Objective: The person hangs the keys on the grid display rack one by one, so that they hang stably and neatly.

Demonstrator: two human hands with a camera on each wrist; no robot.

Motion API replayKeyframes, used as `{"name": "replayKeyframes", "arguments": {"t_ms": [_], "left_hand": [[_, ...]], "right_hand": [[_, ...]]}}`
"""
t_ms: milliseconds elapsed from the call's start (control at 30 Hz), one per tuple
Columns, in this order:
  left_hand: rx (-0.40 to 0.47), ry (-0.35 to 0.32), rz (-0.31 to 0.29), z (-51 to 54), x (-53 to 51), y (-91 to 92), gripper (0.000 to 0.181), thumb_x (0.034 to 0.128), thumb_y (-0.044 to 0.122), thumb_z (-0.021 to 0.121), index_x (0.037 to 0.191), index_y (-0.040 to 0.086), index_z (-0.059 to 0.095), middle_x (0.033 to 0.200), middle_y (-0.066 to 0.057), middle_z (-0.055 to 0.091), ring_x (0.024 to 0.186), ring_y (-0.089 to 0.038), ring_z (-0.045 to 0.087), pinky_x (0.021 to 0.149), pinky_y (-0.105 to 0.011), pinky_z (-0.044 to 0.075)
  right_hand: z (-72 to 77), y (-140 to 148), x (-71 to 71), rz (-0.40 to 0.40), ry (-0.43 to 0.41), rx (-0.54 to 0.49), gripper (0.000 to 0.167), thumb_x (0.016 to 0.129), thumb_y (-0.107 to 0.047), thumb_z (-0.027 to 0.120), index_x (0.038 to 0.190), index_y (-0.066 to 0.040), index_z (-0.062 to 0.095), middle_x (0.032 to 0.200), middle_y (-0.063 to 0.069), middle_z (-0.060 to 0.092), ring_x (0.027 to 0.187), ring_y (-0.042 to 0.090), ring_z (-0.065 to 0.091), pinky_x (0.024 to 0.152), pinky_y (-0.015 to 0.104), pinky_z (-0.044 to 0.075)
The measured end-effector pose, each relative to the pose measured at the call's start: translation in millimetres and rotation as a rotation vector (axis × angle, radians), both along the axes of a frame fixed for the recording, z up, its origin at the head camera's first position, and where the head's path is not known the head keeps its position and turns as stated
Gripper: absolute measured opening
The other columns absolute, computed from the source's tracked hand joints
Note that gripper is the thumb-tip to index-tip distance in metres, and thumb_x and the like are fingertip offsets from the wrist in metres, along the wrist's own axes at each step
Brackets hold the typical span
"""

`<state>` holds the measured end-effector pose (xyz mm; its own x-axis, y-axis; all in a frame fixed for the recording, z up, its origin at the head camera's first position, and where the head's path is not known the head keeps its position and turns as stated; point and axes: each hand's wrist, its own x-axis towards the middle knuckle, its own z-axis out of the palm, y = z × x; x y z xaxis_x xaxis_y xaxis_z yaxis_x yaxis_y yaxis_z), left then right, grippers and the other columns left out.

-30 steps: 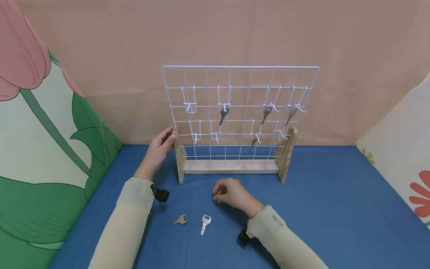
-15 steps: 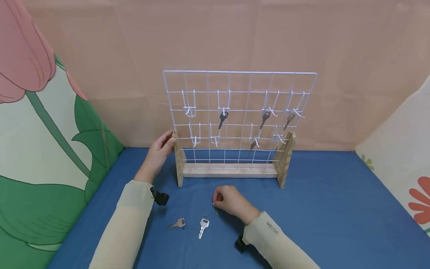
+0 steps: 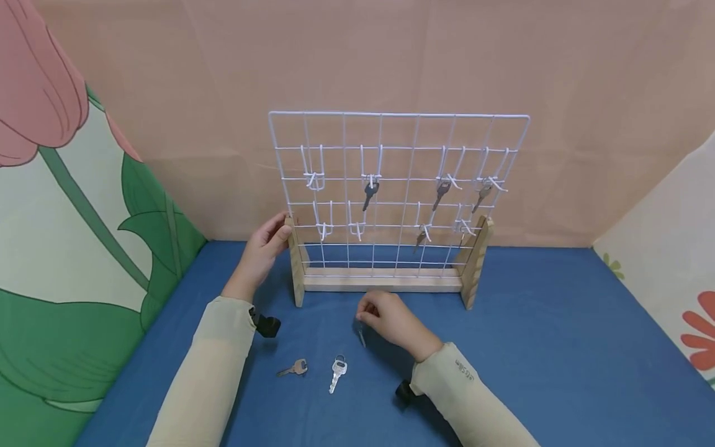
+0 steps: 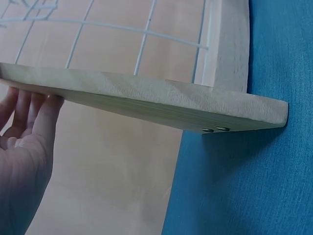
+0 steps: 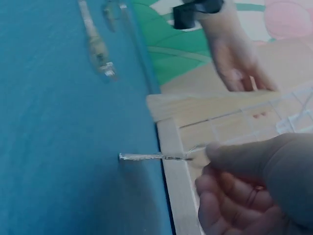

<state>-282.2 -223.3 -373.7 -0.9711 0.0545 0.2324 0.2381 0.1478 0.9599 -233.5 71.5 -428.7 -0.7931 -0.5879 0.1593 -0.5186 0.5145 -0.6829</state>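
In the head view my right hand (image 3: 393, 320) is low in front of the rack, thumb and fingertips pinching a small key (image 3: 361, 335) by its ring. The right wrist view shows that silver key (image 5: 142, 156) hanging from the fingertips of my right hand (image 5: 244, 188). My left hand (image 3: 262, 251) rests its fingertips against the rack's left wooden upright (image 3: 297, 264). In the left wrist view the fingers of my left hand (image 4: 29, 142) touch the outer face of the wooden side panel (image 4: 146, 95).
The white wire grid rack (image 3: 399, 114) bears several hooks. Keys hang on some of them, such as a dark key (image 3: 371, 194) and another key (image 3: 442, 194). On the blue cloth lie a brownish key (image 3: 294, 367) and a silver key (image 3: 337, 374).
My right hand has risen a little and moved toward the rack, and the key now dangles more visibly below its fingers. The left hand stays at the upright. The head view shifts slightly.
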Motion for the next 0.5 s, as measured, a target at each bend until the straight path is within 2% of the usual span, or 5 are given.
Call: {"name": "replayKeyframes", "arguments": {"t_ms": [200, 333, 500], "left_hand": [[0.02, 0.008, 0.0, -3.3, 2.4, -3.7, 0.06, 0.1069, 0.03, 0.05, 0.159, 0.005, 0.031, 0.152, -0.02, 0.041, 0.142, -0.035, 0.04, 0.109, -0.036, 0.04], [0.027, -0.009, 0.001, -6.8, 3.5, -3.1, 0.061, 0.1067, 0.029, 0.05, 0.159, 0.005, 0.03, 0.152, -0.02, 0.041, 0.142, -0.033, 0.041, 0.109, -0.034, 0.04], [0.037, -0.018, 0.003, -4.0, 0.2, -1.9, 0.061, 0.1062, 0.029, 0.052, 0.159, 0.006, 0.031, 0.151, -0.02, 0.042, 0.141, -0.032, 0.041, 0.109, -0.036, 0.039]], "right_hand": [[6.4, 5.6, -5.1, 0.027, 0.003, -0.136, 0.004, 0.1, -0.012, 0.065, 0.098, -0.012, 0.068, 0.089, -0.004, 0.062, 0.074, 0.012, 0.055, 0.065, 0.028, 0.051], [7.1, 7.5, -3.0, 0.013, -0.034, -0.243, 0.005, 0.102, -0.015, 0.064, 0.101, -0.011, 0.067, 0.086, -0.002, 0.061, 0.074, 0.015, 0.057, 0.066, 0.029, 0.051], [14.9, 10.9, -2.0, 0.002, -0.101, -0.392, 0.01, 0.103, -0.014, 0.062, 0.105, -0.006, 0.067, 0.085, 0.005, 0.063, 0.077, 0.026, 0.061, 0.073, 0.037, 0.056]]}}
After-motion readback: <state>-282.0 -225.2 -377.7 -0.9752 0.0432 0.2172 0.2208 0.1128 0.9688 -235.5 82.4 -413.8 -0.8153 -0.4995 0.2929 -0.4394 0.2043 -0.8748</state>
